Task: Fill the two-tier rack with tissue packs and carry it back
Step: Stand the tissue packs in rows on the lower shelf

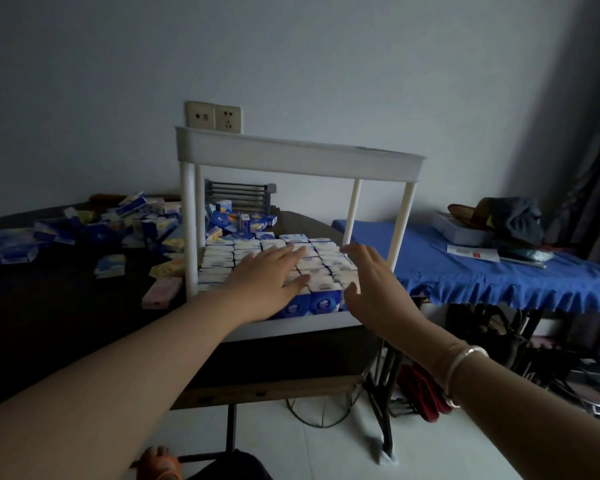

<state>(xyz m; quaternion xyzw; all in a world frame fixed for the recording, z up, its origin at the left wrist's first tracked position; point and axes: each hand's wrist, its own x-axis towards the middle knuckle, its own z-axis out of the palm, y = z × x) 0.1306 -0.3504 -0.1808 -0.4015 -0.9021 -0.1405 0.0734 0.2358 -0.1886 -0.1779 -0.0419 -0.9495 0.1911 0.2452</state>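
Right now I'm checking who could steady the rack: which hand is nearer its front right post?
Right. The right hand hovers open just left of the front right post, not touching it. The left hand lies flat on the tissue packs mid-tier, farther away.

- Pale wall (291, 57), dimly lit, with two sockets (212, 116).
- Dark table (49, 313) on a pale tiled floor (326, 452).
- Side table under a blue cloth (465, 268).
- Curtain (596, 168) at right.
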